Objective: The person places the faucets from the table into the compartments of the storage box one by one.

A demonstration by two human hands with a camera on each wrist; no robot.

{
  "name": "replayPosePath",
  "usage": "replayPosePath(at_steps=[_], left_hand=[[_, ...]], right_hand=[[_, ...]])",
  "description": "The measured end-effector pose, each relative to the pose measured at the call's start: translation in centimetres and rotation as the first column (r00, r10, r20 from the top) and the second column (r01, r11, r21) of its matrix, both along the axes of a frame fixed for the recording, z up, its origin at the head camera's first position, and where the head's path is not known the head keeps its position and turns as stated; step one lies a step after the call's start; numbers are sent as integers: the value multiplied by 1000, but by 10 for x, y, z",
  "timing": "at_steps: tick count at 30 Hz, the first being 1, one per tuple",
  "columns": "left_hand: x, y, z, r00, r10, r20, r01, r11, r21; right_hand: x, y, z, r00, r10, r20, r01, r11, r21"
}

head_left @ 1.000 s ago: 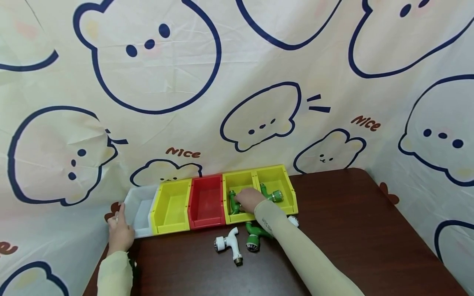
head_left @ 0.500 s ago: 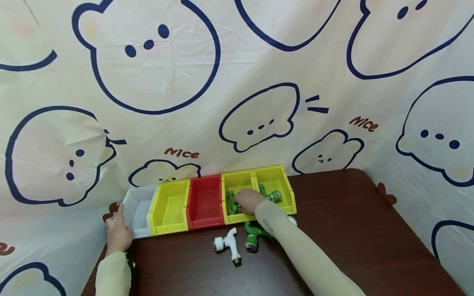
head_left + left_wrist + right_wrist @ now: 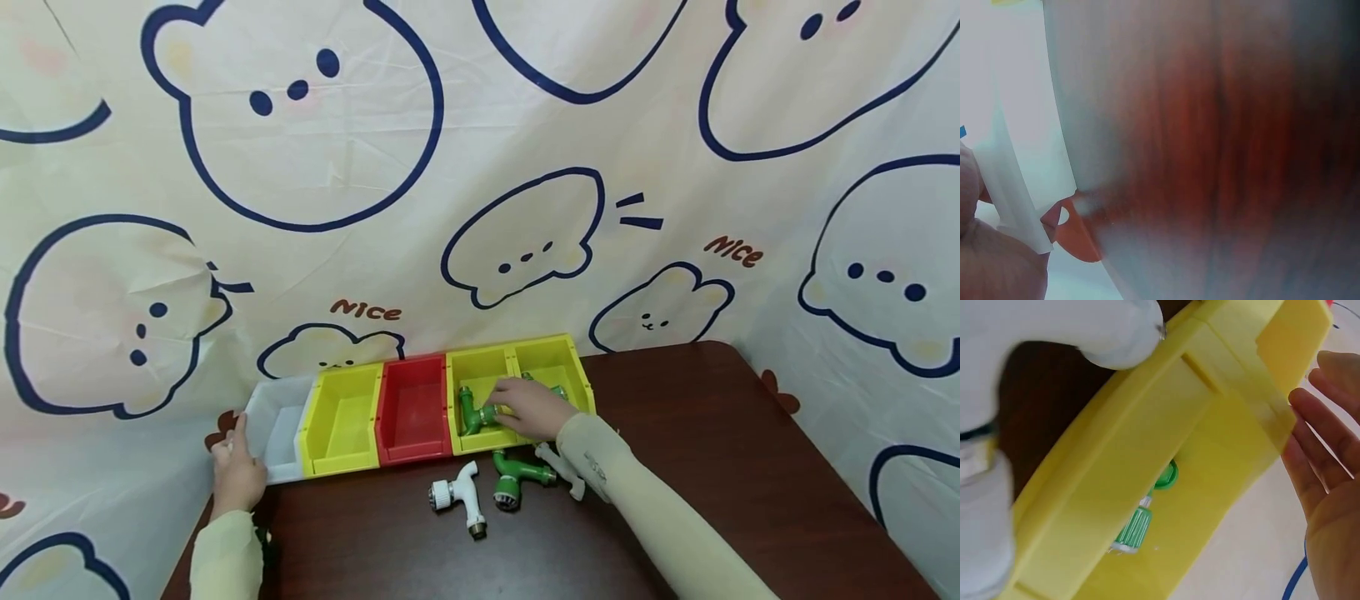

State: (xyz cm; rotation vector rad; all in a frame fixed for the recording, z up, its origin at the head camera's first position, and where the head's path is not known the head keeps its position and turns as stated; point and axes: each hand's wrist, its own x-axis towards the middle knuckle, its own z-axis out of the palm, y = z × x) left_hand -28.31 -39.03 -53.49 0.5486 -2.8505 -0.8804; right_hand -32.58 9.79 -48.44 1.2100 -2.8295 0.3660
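Note:
My right hand (image 3: 528,408) hovers over the two yellow bins at the right end of the row, fingers loosely bent with nothing between them. Just left of its fingertips, a green faucet (image 3: 471,414) lies in the left one of these bins. Another green faucet (image 3: 1134,528) lies in the rightmost yellow bin (image 3: 1116,469), partly hidden by the hand in the head view. At the row's far left, my left hand (image 3: 238,475) rests against the white bin (image 3: 279,429), index finger straight along its side. The left wrist view shows only part of that hand (image 3: 1000,265).
A yellow bin (image 3: 341,417) and a red bin (image 3: 412,412) stand mid-row. In front lie a white faucet (image 3: 465,496), a green faucet (image 3: 513,479) and another white faucet (image 3: 561,468), partly under the right sleeve. A patterned sheet (image 3: 360,250) hangs behind the brown table (image 3: 360,542).
My right hand has come off the green faucet in the bin and shifted right, leaving more of that faucet visible. The left hand stays at the white bin.

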Motion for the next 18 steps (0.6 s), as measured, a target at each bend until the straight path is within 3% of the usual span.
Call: replayPosePath(at_steps=[6,12,18], left_hand=[[1,-2,-1,1000,5,0,-5,1000,-6],[1,-1,0,1000,-5,-3,5,1000,0],[3,0,1,1000,-4,-4,4,1000,0]], right_hand=[[23,17,3,1000,-1,3,2,999,-51],[37,40,-6,1000,-13,7,14,996,-92],[48,67,-12,994,-27,102,38,994,-104]])
